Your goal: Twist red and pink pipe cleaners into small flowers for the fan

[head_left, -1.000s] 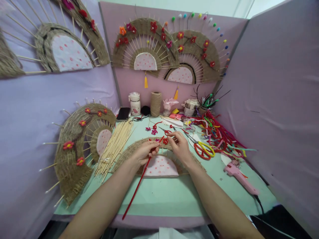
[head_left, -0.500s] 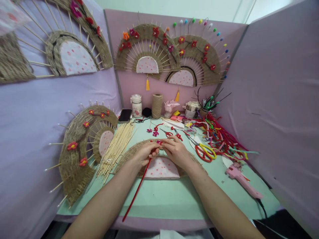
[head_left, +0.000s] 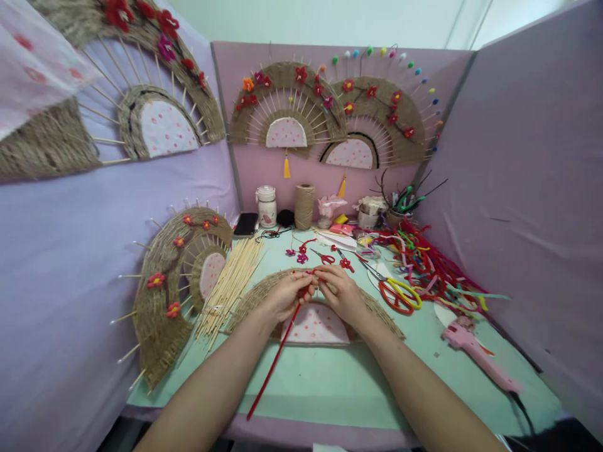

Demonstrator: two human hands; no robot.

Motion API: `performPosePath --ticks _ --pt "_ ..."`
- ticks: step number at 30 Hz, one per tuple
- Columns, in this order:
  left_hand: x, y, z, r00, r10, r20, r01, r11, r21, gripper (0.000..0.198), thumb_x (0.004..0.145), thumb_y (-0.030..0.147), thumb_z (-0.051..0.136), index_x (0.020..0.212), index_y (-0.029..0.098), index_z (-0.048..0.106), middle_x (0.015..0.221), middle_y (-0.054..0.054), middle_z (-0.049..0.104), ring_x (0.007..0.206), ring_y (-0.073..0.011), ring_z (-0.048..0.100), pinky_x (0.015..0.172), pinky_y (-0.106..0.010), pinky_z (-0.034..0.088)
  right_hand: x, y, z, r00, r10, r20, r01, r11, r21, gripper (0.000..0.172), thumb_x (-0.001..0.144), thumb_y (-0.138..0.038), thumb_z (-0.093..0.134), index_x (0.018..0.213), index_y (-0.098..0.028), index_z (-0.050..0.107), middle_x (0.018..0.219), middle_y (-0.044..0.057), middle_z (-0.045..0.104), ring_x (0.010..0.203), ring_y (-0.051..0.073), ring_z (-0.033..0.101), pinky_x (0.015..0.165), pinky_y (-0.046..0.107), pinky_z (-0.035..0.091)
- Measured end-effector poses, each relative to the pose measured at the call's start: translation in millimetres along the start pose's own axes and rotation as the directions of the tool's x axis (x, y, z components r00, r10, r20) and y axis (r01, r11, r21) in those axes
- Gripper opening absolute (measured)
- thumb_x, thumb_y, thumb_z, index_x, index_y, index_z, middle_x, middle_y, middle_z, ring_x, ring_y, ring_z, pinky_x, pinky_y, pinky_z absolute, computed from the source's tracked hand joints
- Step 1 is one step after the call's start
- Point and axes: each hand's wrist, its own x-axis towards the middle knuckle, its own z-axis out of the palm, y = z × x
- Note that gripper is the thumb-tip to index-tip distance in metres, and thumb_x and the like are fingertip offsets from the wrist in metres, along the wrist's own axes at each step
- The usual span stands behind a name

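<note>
Counts, placed by the lying fan (head_left: 254, 300): one red stem; two hands; one glue gun (head_left: 480, 358), to the right; one bundle of sticks (head_left: 230, 282), just left; one flowered fan (head_left: 162, 342) beyond that bundle, six red flowers counted on it; one twine roll (head_left: 304, 207), one white jar (head_left: 267, 207) and one phone (head_left: 245, 224) behind. One pair of large scissors (head_left: 398, 295), with red and yellow loops, is seen to the right and slightly behind.

Grip: the red stem (head_left: 273, 370) is clamped between thumb and fingers of the left hand (head_left: 288, 296), above the lying fan. The fingers of the right hand (head_left: 342, 294) are drawn together at the stem's upper end; whether it is pinched there cannot be told.

Orientation: the stem's long axis is slanted across the fan, left of its spotted panel (head_left: 318, 323); the free end is pointed toward the near table edge, leftward.
</note>
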Motion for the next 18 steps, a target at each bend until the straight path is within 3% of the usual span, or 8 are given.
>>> performPosePath --ticks 10,13,18 --pt "-1 -4 1.1 0.987 0.105 -0.120 -0.103 0.994 0.026 0.031 0.060 0.034 0.078 0.074 0.012 0.060 0.070 0.000 0.055 0.061 -0.0066 0.050 0.056 -0.018 0.039 1 -9 1 0.959 0.283 0.026 -0.272 0.887 0.372 0.018 0.082 -0.028 0.057 0.093 -0.022 0.070 0.104 0.008 0.066 0.097 0.019 0.060 0.089 0.036 0.047" --pt "0 -4 3.4 0.975 0.154 -0.161 -0.142 0.986 0.083 0.032 0.059 0.036 0.077 0.073 0.013 0.060 0.072 -0.001 0.057 0.061 -0.0071 0.049 0.055 -0.018 0.037 2 -11 1 0.918 0.388 0.086 -0.378 0.785 0.490 0.018 0.079 -0.031 0.060 0.091 -0.022 0.071 0.104 0.007 0.067 0.095 0.019 0.061 0.088 0.036 0.048" --pt "3 -8 7.1 0.947 0.232 -0.224 -0.204 0.969 0.142 0.032 0.057 0.036 0.078 0.069 0.013 0.059 0.069 -0.001 0.059 0.062 -0.0091 0.052 0.059 -0.020 0.039 1 -6 5 0.819 0.533 0.211 -0.519 0.534 0.667 0.021 0.072 -0.033 0.067 0.089 -0.022 0.071 0.099 0.006 0.069 0.089 0.019 0.064 0.087 0.038 0.049"
